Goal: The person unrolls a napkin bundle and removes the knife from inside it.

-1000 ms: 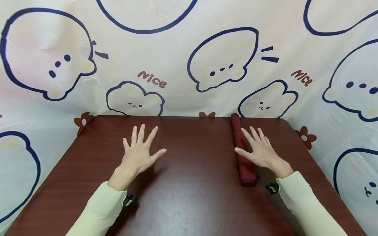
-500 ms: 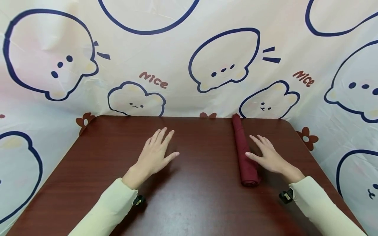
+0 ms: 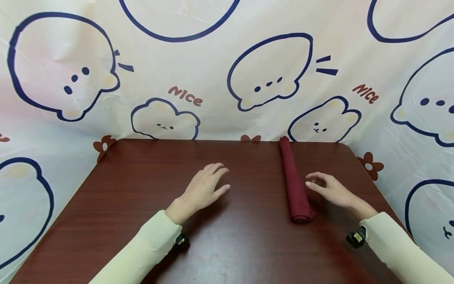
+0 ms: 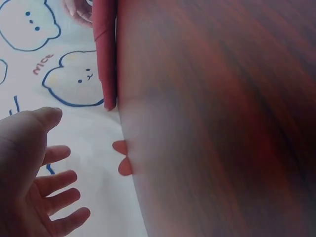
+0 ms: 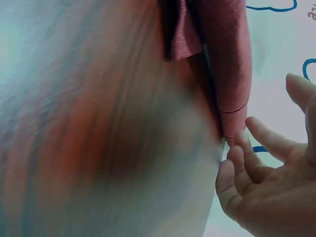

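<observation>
A dark red rolled-up cloth (image 3: 295, 183) lies lengthwise on the right half of the table, its spiral end facing me. Just right of it is my right hand (image 3: 335, 191), thumb and fingers loosely bent, holding nothing. The right wrist view shows a loose flap beside the cloth roll (image 5: 229, 54), with the fingertips of my right hand (image 5: 271, 182) overlapping its far end. My left hand (image 3: 202, 187) hovers over the middle of the table, relaxed and holding nothing. In the left wrist view, its spread fingers (image 4: 59, 185) are well apart from the cloth roll (image 4: 105, 47).
The brown wood-grain table (image 3: 106, 205) has rounded far corners. Behind it and along both sides hangs a pale curtain (image 3: 213, 75) printed with cartoon bears. Each cuff carries a small black wrist camera (image 3: 356, 238).
My left hand has moved right and slightly toward me, its spread fingers relaxing. My right hand has shifted right, off the cloth roll in the head view, and its fingers have bent. The cloth stays put.
</observation>
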A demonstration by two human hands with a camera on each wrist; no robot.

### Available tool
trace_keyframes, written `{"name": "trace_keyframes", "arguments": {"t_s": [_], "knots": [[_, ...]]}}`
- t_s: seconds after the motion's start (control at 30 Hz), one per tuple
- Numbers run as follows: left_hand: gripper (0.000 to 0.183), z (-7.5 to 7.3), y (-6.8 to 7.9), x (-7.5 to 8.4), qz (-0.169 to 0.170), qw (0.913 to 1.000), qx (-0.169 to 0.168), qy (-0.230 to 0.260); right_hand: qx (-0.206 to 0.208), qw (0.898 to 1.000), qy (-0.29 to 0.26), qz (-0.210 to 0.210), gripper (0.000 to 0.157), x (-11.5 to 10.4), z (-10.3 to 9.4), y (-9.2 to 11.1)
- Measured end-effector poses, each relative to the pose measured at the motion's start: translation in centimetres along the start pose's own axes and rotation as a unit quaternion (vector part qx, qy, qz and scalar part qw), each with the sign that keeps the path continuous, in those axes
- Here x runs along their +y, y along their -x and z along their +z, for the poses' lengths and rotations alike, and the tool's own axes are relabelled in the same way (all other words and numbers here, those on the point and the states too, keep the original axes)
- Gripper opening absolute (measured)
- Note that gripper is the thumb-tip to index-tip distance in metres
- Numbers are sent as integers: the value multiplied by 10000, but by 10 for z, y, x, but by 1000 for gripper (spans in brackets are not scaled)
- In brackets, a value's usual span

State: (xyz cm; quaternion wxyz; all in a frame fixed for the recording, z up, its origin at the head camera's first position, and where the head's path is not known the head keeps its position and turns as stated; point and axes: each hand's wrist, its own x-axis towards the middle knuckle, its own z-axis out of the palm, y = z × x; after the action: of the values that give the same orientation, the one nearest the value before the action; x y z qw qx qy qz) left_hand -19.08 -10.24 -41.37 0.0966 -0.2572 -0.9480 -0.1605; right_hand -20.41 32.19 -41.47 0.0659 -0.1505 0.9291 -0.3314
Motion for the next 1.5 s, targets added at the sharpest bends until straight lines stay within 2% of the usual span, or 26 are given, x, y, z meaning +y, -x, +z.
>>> {"name": "trace_keyframes", "arguments": {"t_s": [0.37, 0.57, 0.73, 0.87, 1.17, 1.37, 1.5], "knots": [[42, 12, -14, 23, 273, 9994, -148, 158, -431, 9970, -563, -322, 25, 16, 5, 18], [41, 21, -16, 32, 222, 9984, -256, 459, -636, 9927, -877, -523, 25, 23, 7, 26], [41, 26, -15, 37, 218, 9977, -398, 496, -958, 9875, -1027, -709, 20, 26, 10, 29], [41, 28, -18, 46, 281, 9971, -443, 549, -1106, 9846, -1116, -768, 14, 27, 11, 29], [41, 39, -28, 67, 338, 9939, -729, 755, -1252, 9772, -1339, -1072, 7, 32, 17, 31], [40, 37, -44, 74, 284, 9941, -651, 819, -1122, 9791, -1143, -1251, 6, 33, 18, 27], [40, 39, -54, 84, 332, 9930, -734, 861, -1094, 9786, -1068, -1381, 8, 35, 17, 27]]}}
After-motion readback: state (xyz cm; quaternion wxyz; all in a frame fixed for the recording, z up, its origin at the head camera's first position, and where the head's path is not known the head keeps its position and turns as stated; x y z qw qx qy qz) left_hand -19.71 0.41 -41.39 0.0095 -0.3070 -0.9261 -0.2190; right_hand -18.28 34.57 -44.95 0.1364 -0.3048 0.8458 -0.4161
